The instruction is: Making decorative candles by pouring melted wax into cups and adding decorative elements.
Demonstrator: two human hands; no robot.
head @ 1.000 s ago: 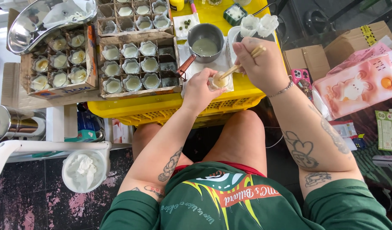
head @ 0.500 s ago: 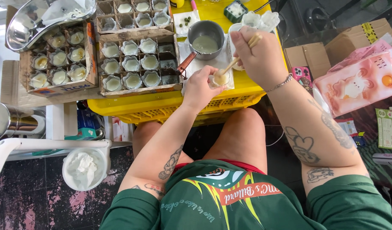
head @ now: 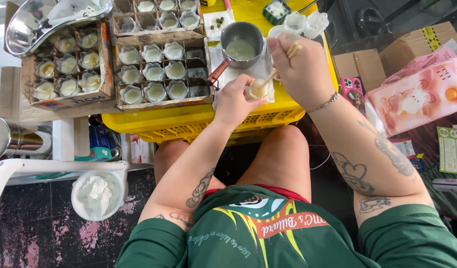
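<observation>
Head view: the left hand (head: 233, 101) has its grip closed around a small round white cup with pale yellow filling (head: 258, 89), holding it just above the white cloth (head: 238, 74) spread on the upturned yellow plastic crate (head: 198, 124) that serves as the table. The right hand (head: 300, 69) has its fingers pinched shut on a pair of light wooden chopsticks (head: 280, 64), whose lower tips reach into the cup's filling.

Just behind the cup stands a small steel saucepan with a reddish-brown handle (head: 241, 44), part full of pale greenish-white liquid. To its left lies a brown cardboard tray with a grid of compartments (head: 161, 69), most holding filled white cups; two more such trays lie beyond and to the left. A large shiny steel bowl (head: 50, 22) rests at the top left corner. A white tub of crumpled white paper (head: 97, 196) stands on the dark floor beside the person's left knee. Pink printed packages (head: 417, 97) lie to the right, well apart from the hands.
</observation>
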